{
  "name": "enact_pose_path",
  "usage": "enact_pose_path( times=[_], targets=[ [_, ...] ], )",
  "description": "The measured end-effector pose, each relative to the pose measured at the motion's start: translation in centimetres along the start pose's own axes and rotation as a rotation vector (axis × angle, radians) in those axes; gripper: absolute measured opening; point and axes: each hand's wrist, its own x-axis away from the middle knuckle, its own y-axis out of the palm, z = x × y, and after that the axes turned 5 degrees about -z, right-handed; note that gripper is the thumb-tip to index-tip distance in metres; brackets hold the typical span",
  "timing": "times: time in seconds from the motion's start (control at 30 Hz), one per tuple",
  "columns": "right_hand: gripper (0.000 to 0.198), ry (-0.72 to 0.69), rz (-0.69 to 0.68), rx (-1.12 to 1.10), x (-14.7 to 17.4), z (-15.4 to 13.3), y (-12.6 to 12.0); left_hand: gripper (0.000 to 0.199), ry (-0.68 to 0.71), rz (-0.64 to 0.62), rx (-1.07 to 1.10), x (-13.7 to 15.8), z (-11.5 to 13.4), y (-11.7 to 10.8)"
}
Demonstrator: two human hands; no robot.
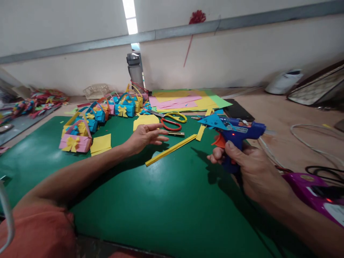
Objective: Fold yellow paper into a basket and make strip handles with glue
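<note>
My right hand (248, 159) is wrapped round the handle of a blue glue gun (242, 132) with an orange trigger (219, 140); its nozzle points left above the mat. A blue paper piece covers part of the gun's front. Empty, my left hand (146, 137) hovers with fingers stretched out over the mat. Just right of it lies a folded yellow paper strip (172, 149). Beyond its fingertips are scissors (172, 124) with red and yellow handles and a small metal-and-wood tool (176, 134). Yellow paper squares (145, 120) lie behind the hand.
Small paper baskets (76, 138) stand at the left, with more yellow squares (100, 144) beside them. Coloured sheets (188, 100), a bottle (135, 71) and a dark phone-like slab (238, 109) are at the back. A purple power strip (301, 188) and cables lie at the right.
</note>
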Motion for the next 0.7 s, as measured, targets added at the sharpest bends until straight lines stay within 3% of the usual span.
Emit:
enact_pose_path(
  times=[0.13, 0.2, 0.27, 0.37, 0.5, 0.7],
  targets=[
    [0.028, -0.021, -0.011, -0.012, 0.0, 0.0, 0.1, 0.055, 0.347, 0.032, -0.717, 0.0, 1.6, -1.6],
    [0.027, -0.026, -0.022, -0.012, 0.1, -0.1, 0.2, 0.061, 0.373, 0.164, -1.115, 0.2, 2.4, -2.0],
    [0.027, -0.027, -0.026, -0.006, 0.2, -0.2, 0.2, 0.055, 0.333, 0.216, -1.349, 0.7, 2.7, -1.5],
    [0.026, -0.035, -0.021, 0.005, 0.2, -0.4, 0.4, 0.033, 0.237, 0.066, -1.404, 1.5, 2.3, 0.2],
    [0.027, -0.030, -0.030, 0.022, 0.3, -0.4, 0.5, 0.032, 0.108, -0.096, -1.388, 2.0, 1.1, 2.4],
    [0.025, -0.031, -0.048, 0.019, 0.4, -0.3, 0.5, 0.027, 0.122, -0.206, -1.446, 1.5, 0.4, 3.0]
  ],
)
